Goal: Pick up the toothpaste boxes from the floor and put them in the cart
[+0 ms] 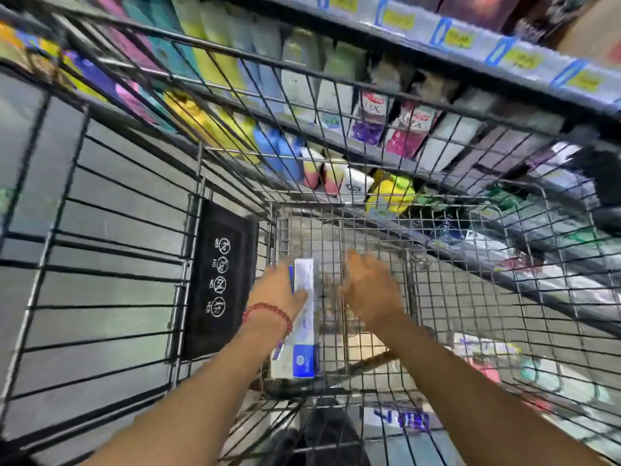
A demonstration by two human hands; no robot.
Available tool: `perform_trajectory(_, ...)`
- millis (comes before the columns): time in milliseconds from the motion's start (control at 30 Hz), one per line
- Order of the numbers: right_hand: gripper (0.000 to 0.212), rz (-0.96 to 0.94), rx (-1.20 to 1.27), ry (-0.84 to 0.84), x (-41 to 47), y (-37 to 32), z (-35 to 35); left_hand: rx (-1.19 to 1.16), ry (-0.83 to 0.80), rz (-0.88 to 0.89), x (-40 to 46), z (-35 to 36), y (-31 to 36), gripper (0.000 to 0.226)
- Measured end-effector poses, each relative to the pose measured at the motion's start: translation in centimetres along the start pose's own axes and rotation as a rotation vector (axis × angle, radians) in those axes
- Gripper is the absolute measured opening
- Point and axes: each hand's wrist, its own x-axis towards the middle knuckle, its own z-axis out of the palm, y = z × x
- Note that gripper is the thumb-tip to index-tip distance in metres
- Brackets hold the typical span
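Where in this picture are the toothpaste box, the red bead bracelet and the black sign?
toothpaste box (304,359): head view, blue end panel.
red bead bracelet (268,309): head view, beads across the wrist.
black sign (220,277): head view, column of white symbols.

Across the top of the frame runs a store shelf (470,52) whose edge carries yellow price tags (458,38) in blue holders. Below it, blurred packages stand in rows: pink and purple soap boxes (368,117) at upper centre, a yellow pack (391,193) lower down. Grey floor tiles (100,203) fill the left side.
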Motion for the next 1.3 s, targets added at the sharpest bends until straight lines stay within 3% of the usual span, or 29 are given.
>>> perform_trajectory(300,0.058,0.09,-0.458,0.308,-8.6,1.1,-14.6,0.577,0.314,0.717,-7.0,-9.6,10.8,0.059)
perform_trajectory(533,0.066,0.308,-0.425,0.603,-21.0,5.8,-20.8,0.691,0.426,0.982,-16.4,-10.6,20.6,0.059)
perform_trajectory(700,0.055,0.475,-0.4,0.715,-30.6,11.3,-22.6,0.479,0.398,1.232,-23.4,-7.1,27.4,0.057)
perform_trajectory(767,0.053,0.543,-0.364,0.753,-34.3,14.2,-21.7,0.416,0.336,1.299,-26.3,-4.1,29.4,0.066)
perform_trajectory(867,0.05,0.608,-0.252,0.835,-39.4,18.4,-18.2,0.4,0.235,1.384,-29.3,2.2,31.2,0.052)
perform_trajectory(1033,0.047,0.732,-0.147,0.764,-44.9,24.6,-10.4,0.468,0.074,1.493,-32.3,12.9,31.2,0.059)
perform_trajectory(1167,0.046,0.778,-0.034,0.729,-46.2,28.8,-2.7,0.566,-0.044,1.424,-32.2,20.7,28.7,0.058)
perform_trajectory(1233,0.05,0.775,0.043,0.652,-46.4,30.4,1.3,0.625,-0.121,1.331,-31.6,24.2,26.9,0.068)
perform_trajectory(1300,0.051,0.766,0.083,0.583,-46.1,31.9,5.3,0.731,-0.155,1.205,-29.7,27.8,24.6,0.063)
